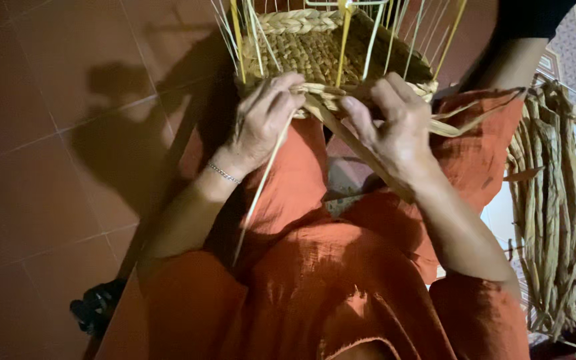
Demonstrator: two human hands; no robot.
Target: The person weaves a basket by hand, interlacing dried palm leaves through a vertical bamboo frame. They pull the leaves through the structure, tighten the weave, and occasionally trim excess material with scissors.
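Hands work at the near rim of a half-woven basket (315,53) resting on the person's lap, against orange cloth (341,287). The left hand (265,120) is curled closed, fingers pinching a flat straw strand (258,193) that trails down over the knee. The right hand (395,123) is also closed, fingertips pressing the braided edge while a broader dried leaf strip (361,153) runs beneath the palm. Doing this step well seems to call for even tension: the strand pulled snug against the last row, each pale upright stake (345,40) kept straight and evenly spaced, so the wall does not lean. The weave looks coarse and ropy, golden-tan, with a thick plaited band across the top. A bundle of dried, twisted fibre (551,220) lies beside the right knee on the floor, near red-brown tiles (41,133).
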